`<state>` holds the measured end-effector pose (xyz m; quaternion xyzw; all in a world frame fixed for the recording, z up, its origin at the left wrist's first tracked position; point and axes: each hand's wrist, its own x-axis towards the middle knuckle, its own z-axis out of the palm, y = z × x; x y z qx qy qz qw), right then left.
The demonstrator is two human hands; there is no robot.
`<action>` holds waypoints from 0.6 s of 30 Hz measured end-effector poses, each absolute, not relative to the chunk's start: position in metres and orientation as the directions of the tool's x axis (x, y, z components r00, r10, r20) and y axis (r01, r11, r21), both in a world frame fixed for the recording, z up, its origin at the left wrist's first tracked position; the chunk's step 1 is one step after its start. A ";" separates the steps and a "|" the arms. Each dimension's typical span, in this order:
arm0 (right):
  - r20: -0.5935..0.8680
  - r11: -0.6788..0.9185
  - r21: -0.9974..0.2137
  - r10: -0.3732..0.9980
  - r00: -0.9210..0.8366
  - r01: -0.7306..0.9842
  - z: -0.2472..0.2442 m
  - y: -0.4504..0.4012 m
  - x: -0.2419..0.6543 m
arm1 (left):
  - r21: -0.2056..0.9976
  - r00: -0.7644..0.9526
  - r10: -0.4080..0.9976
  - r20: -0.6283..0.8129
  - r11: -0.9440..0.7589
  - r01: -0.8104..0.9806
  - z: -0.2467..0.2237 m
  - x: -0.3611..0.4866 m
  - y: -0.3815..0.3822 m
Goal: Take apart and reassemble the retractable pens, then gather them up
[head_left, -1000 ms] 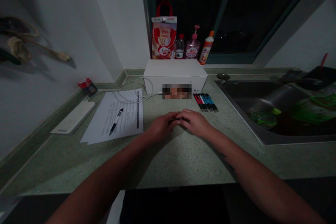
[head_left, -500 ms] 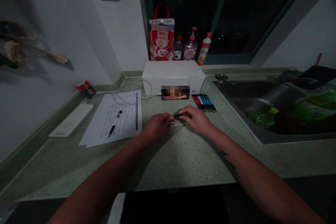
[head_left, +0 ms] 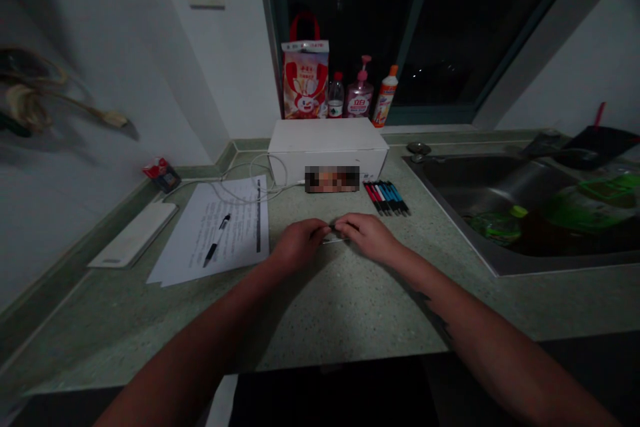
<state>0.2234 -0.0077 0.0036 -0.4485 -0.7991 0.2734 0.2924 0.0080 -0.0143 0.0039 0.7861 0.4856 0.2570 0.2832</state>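
Fingertips nearly meeting, my left hand (head_left: 302,240) and my right hand (head_left: 367,233) pinch a small dark piece (head_left: 332,227) between them over the counter. It looks like part of a pen, mostly hidden by the fingers. A thin white stick-like thing (head_left: 334,241) lies just below the fingertips. Several pens (head_left: 386,198) with red, white, black and blue barrels lie in a row beyond my right hand. A phone (head_left: 332,180) with a blurred screen leans on the white box (head_left: 327,137). On the printed sheets (head_left: 240,227) at the left rests a black and white pen (head_left: 217,240).
A white flat device (head_left: 134,235) and a small red carton (head_left: 162,175) are by the left wall, with a looped white cable (head_left: 240,199). The metal sink (head_left: 480,180) is at right. Bottles (head_left: 359,95) and a red bag (head_left: 305,83) stand behind the box.
My right hand has moved left, closer to my left hand, and its fingers have drawn together over the dark piece, which shows less. The view has shifted slightly.
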 end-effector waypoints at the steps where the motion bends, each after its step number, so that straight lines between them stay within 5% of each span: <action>1: 0.235 0.456 -0.699 0.874 -0.426 0.551 0.003 -0.008 0.223 | 0.691 0.397 0.908 0.130 -0.370 0.621 0.003 0.008 -0.014; 14: 0.316 0.510 -0.637 0.857 -0.407 0.579 0.007 -0.008 0.224 | 0.698 0.342 0.933 0.109 -0.317 0.642 0.007 0.008 -0.013; 18: 0.313 0.583 -0.605 0.801 -0.511 0.542 0.008 -0.008 0.228 | 0.562 0.305 0.945 0.121 -0.319 0.763 0.015 0.002 -0.010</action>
